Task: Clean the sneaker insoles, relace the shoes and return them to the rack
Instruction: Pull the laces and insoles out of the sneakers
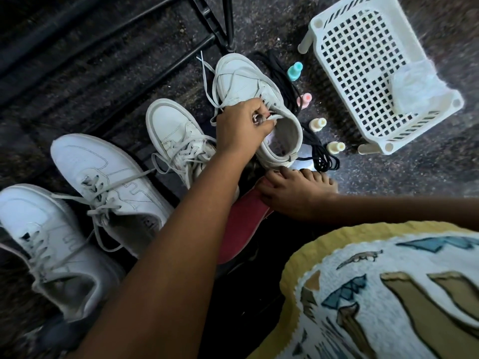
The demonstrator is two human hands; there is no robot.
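I see the left hand (pixel 242 125) with its grip clamped on the tongue edge of a white sneaker (pixel 241 81), toe pointing away, its opening just beside the fingers. The right hand (pixel 293 194) lies with its grip apart, fingers flat, on a red insole (pixel 233 229) near the sneaker's heel. 3 other sneakers (pixel 176 125) sit to the left.

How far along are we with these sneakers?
Done: a red insole is out of its shoe; I cannot tell whether it is clean. In hand: left hand grips the far sneaker; right hand rests on the insole. Left: white laces hang loose, black laces lie unused, all sneakers sit on the floor.
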